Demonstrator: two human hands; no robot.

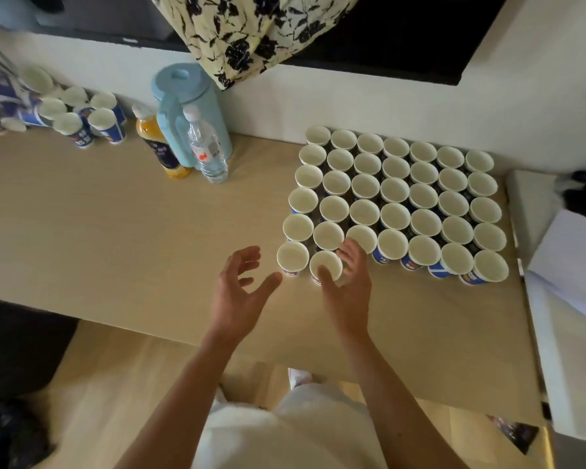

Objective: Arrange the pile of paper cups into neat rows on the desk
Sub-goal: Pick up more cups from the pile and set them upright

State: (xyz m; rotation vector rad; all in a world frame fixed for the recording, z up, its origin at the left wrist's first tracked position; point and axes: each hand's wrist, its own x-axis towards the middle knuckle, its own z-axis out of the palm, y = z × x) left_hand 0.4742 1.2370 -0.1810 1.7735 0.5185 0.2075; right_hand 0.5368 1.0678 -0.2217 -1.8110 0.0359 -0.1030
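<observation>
Where a wooden desk (115, 231) meets the wall, a grid of upright paper cups (394, 198) stands. Far left of the grid lies a loose pile of cups (58, 110); a blue jug (190, 113), juice bottle (156, 143) and water bottle (207, 147) stand between. At the grid's near-left corner the right hand (347, 292) curls around one cup (326, 264); the left hand (237, 292) hovers beside, fingers spread.
</observation>
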